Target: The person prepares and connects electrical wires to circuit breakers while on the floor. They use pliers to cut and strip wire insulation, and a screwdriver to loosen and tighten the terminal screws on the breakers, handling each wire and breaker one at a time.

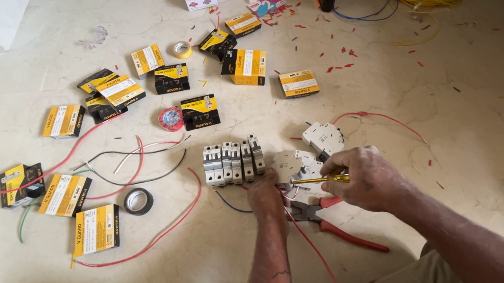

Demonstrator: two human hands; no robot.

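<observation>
Hands [318, 185] over breaker [289, 164], screwdriver [318, 180].

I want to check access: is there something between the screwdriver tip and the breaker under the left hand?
Nothing visible: the screwdriver in the right hand points straight at the breaker beside the left hand.

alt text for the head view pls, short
A person's right hand holds a yellow screwdriver over white circuit breakers on a pale floor, left hand steadying them; red pliers, wires and yellow-black boxes lie around.
</observation>
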